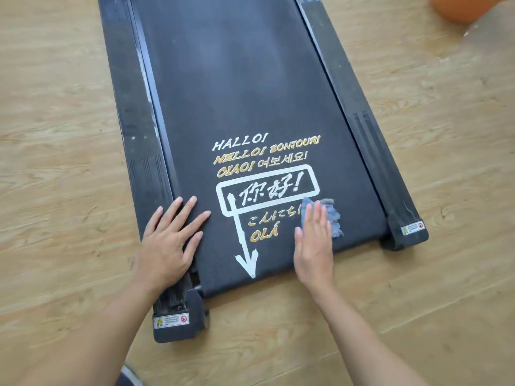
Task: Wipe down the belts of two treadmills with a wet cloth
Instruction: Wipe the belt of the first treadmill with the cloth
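A black treadmill lies flat on the wooden floor, and its dark belt [237, 87] carries white and gold greetings plus a white arrow near the close end. My right hand [313, 243] presses flat, fingers straight, on a small blue-grey cloth [333, 218] on the belt's near right part, beside the printed box. Most of the cloth is hidden under my palm and fingers. My left hand [170, 243] rests spread open across the left side rail [136, 129] and the belt's left edge.
The right side rail [359, 115] ends in a foot with a warning sticker [413, 227]; a similar sticker [170, 320] marks the near left foot. An orange-brown object [459, 8] sits on the wooden floor [446, 162] at the top right.
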`<state>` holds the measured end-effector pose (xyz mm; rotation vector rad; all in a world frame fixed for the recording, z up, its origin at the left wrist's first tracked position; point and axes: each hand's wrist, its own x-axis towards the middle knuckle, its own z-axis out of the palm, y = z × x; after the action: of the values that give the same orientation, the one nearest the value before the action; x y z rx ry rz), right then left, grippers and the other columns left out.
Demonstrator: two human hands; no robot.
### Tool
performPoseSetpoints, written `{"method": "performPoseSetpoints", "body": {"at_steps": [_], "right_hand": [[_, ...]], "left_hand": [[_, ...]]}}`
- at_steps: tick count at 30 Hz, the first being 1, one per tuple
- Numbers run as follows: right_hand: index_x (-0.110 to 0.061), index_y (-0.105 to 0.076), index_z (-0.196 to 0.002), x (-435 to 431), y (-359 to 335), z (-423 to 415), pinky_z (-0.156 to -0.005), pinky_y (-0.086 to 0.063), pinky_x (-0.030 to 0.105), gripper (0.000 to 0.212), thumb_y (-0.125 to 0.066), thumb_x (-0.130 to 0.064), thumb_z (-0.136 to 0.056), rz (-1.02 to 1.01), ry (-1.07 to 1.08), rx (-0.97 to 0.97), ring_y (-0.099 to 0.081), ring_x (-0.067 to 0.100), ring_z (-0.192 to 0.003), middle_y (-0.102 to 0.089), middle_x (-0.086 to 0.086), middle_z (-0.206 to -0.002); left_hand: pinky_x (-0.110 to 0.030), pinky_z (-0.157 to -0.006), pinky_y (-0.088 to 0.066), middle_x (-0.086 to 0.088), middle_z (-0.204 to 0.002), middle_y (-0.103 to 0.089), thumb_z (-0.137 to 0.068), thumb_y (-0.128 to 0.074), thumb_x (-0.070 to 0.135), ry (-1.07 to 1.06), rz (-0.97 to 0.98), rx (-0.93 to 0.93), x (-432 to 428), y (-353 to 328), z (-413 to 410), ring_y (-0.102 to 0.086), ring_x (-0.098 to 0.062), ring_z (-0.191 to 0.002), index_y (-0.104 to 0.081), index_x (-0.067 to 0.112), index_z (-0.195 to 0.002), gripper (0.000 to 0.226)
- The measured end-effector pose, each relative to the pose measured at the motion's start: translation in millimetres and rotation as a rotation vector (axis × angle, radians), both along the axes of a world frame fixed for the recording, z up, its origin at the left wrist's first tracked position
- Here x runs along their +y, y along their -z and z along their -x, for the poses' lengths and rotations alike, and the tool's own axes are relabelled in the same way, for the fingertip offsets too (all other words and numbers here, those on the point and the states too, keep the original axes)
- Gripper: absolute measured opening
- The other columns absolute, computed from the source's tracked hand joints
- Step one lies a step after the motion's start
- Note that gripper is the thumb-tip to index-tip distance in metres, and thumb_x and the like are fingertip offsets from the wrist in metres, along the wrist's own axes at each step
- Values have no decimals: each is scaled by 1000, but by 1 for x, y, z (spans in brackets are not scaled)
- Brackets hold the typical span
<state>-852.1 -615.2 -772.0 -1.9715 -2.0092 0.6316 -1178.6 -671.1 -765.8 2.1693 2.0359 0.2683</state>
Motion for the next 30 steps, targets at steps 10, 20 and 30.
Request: {"method": "performPoseSetpoints", "body": {"at_steps": [10, 20, 30], "right_hand": [[-18, -20, -164, -110, 0, 108, -128, -15, 37, 62, -32, -46, -110, -67, -793, -141, -3, 13, -159, -12, -1, -173], [-10, -25, -162, -2, 13, -82, -124, -24, 47, 58, -31, -20, -105, -19, -177, -127, -16, 20, -158, -20, 5, -171], [-7, -25, -162, 14, 10, -50, -127, -15, 49, 59, -45, -20, -108, -33, 340, 2, -11, 23, -159, -19, 7, -170]], "left_hand": [[-52, -129, -25, 5, -171, -37, -108, -45, 28, -1, -79, -16, 0, 7, 1, -32, -23, -160, -54, 36, -155, 49], [-53, -129, -25, 5, -171, -37, -107, -42, 29, -12, -66, -6, -4, 9, -3, -32, -24, -160, -52, 36, -156, 51], [-52, -129, -26, 8, -174, -29, -108, -36, 31, 11, -35, 28, 0, 10, -3, -26, -20, -162, -42, 37, -162, 54]]}}
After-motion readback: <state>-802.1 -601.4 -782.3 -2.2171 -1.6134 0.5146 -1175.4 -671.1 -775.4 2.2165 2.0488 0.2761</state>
